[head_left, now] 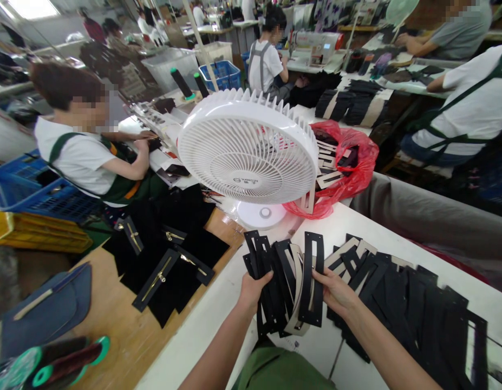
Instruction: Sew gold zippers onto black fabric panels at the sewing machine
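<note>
My left hand (254, 290) is closed around a loose bunch of black slotted leather strips (271, 292), its thumb lying across their front. In my right hand (336, 290), one black leather strip (313, 303) with a long rectangular slot is gripped by its right edge, facing me. Between the two hands, several strips in the bunch show pale beige backs (296, 281). To the right of my right hand, a wide spread pile of similar black strips (413, 303) lies on the white table (311, 355).
A white fan (251, 157) stands just beyond my hands, beside a red plastic bag (356, 157) of strips. Black pieces with zippers (165, 271) lie on the wooden table at left. Thread spools (67, 360) are at lower left. A co-worker (88, 151) sits at left, others further back.
</note>
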`<state>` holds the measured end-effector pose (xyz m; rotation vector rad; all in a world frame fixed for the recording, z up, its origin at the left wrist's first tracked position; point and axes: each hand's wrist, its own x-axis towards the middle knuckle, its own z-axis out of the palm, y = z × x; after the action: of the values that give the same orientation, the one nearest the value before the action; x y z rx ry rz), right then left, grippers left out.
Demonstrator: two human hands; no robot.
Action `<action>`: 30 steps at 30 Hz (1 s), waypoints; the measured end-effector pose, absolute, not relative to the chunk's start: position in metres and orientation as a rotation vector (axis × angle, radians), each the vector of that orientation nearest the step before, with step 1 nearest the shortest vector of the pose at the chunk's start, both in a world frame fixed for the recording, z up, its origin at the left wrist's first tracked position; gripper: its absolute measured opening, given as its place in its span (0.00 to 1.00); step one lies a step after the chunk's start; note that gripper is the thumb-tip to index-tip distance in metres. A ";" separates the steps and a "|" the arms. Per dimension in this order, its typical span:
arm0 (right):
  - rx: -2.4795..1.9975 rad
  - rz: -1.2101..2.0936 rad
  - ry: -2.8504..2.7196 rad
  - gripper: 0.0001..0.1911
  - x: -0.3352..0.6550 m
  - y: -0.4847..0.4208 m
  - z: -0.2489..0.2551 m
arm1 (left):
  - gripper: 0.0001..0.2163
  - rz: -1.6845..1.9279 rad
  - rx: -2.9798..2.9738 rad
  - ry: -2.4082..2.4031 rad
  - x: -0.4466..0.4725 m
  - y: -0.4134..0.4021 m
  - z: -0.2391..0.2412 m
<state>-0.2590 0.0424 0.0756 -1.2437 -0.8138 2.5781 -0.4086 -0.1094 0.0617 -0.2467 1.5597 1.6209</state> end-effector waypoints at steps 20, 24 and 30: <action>-1.353 2.690 -0.832 0.10 -0.245 0.037 0.084 | 0.18 1.656 -0.214 1.541 -0.391 -0.088 0.074; -1.402 2.657 -0.811 0.13 -0.211 0.048 0.114 | 0.20 1.661 -0.272 1.553 -0.401 -0.093 0.067; -1.735 2.171 -0.948 0.19 -0.131 0.102 0.118 | 0.21 1.641 -0.251 1.518 -0.406 -0.097 0.067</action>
<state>-0.1306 0.1016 0.1179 -1.7348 -0.9481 2.1711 -0.4060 -0.0974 0.0671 -0.2513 1.5178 1.6412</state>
